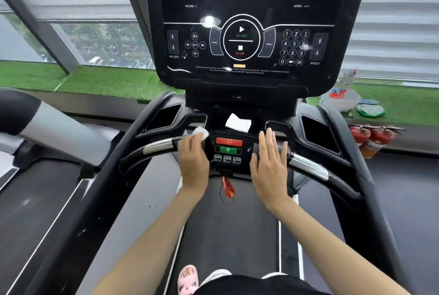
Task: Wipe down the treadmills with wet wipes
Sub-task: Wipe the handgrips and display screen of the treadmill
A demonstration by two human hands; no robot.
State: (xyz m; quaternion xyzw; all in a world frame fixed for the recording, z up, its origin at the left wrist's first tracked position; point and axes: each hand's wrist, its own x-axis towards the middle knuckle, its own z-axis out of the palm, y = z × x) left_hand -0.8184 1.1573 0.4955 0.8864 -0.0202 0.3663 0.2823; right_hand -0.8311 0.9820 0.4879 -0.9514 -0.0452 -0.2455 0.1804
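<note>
— Where's the wipe [200, 132]?
— Bunched in the left hand [193, 159], fingers curled round it, pressed on the treadmill [228, 235] handlebar [156, 146] just left of the button panel [229, 149].
— And the right hand [269, 164]?
— Flat, fingers straight, resting right of the panel. A second wipe [238, 123] lies on the ledge [216, 114] above.

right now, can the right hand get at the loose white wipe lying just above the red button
Probably yes: the right hand is open and empty, close to the loose wipe and slightly to its right, with nothing between them.
</note>
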